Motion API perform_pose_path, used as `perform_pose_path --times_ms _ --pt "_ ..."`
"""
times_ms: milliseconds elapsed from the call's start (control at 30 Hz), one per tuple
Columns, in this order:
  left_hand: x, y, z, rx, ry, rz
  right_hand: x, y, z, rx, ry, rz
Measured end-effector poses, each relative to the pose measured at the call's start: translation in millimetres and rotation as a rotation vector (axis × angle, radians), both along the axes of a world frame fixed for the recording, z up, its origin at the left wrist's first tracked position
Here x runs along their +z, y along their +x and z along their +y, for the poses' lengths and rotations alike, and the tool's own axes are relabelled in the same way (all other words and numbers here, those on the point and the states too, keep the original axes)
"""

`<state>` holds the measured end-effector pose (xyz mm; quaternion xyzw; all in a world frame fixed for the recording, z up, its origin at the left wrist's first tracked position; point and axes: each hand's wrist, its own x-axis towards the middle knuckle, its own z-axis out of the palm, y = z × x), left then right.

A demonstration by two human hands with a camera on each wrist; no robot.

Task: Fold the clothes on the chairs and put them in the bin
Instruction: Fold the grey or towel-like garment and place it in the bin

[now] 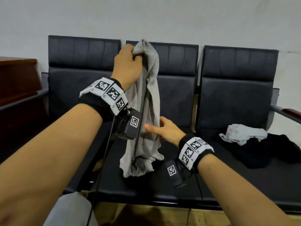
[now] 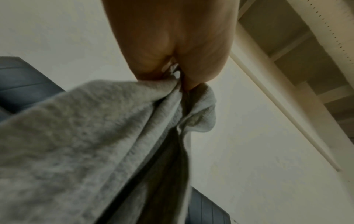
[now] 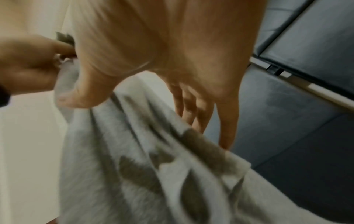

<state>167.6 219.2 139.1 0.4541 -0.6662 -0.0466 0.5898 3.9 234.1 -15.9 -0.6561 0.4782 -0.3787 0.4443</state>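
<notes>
A grey garment (image 1: 150, 95) hangs bunched lengthwise over the middle seat of a black chair row (image 1: 236, 98). My left hand (image 1: 128, 62) grips its top end high up in front of the backrest. The left wrist view shows the cloth (image 2: 76, 136) pinched in that hand (image 2: 172, 45). My right hand (image 1: 164, 128) is lower, at the garment's middle, with straight fingers behind the cloth and the thumb in front. The right wrist view shows those fingers (image 3: 226, 121) stretched along the fabric (image 3: 134, 166). The garment's lower end touches the seat.
On the right seat lies a crumpled light grey garment (image 1: 244, 133) on top of a black garment (image 1: 273, 152). A wooden cabinet (image 1: 16, 79) stands to the left of the chairs. A metal armrest (image 1: 286, 112) juts out at the right. No bin shows.
</notes>
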Motion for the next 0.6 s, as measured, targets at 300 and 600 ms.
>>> perform_pose_path --times_ms 300,600 --pt "29.6 5.1 37.8 -0.062 -0.087 0.185 19.2 10.4 1.3 -0.313 -0.115 0.206" --pt "48.8 18.6 80.2 -0.021 -0.191 0.293 85.9 -4.7 47.0 -0.413 -0.42 -0.469"
